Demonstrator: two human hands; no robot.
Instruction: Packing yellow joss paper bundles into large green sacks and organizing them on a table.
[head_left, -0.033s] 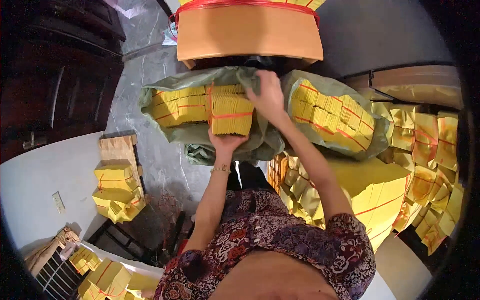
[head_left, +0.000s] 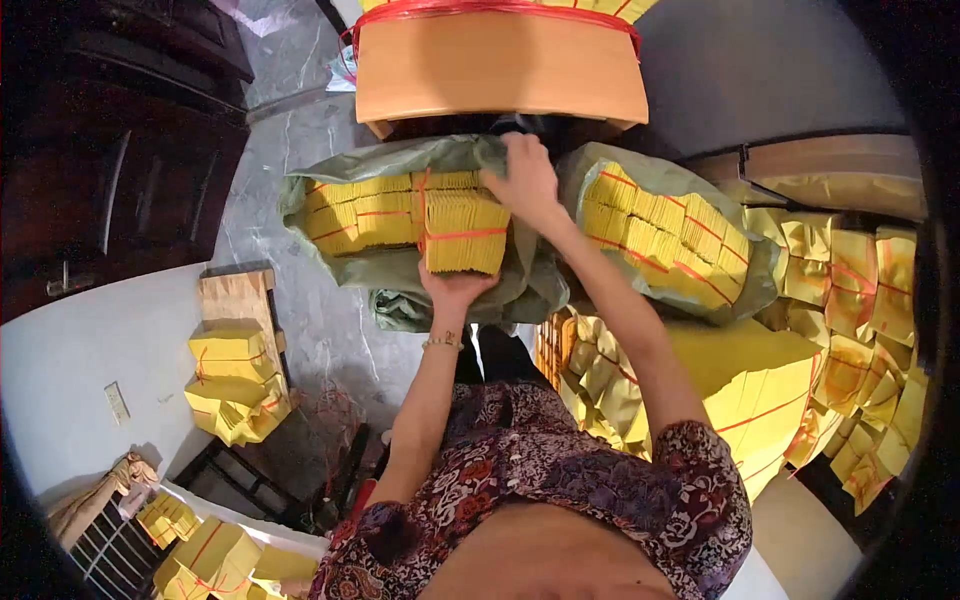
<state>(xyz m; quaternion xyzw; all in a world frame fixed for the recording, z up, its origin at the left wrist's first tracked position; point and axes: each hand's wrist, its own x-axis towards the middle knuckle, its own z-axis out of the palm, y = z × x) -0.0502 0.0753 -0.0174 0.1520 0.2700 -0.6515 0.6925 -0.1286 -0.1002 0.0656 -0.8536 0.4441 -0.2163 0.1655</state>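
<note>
A bundle of folded yellow paper (head_left: 466, 232), tied with red string, stands tilted in the mouth of a green plastic sack (head_left: 350, 268). My left hand (head_left: 456, 288) is closed around its lower end, palm beneath it. By the sack's far right rim, my right hand (head_left: 527, 180) has its thumb spread from the fingers; the thumb reaches to the bundle's upper corner. Whether its fingertips touch the plastic is hard to make out. More yellow bundles (head_left: 355, 212) fill the sack's left side in rows.
To the right, a second green sack (head_left: 757, 262) holds tied yellow bundles. A wooden bench (head_left: 500, 75) stands beyond the sacks. A large yellow paper stack (head_left: 750, 375) lies beside my right arm, with more bundles (head_left: 855, 265) farther right. Yellow bundles (head_left: 235, 385) sit on the left.
My right hand has shifted slightly left and down, its thumb closer to the bundle's top corner. The left hand and bundle have barely moved.
</note>
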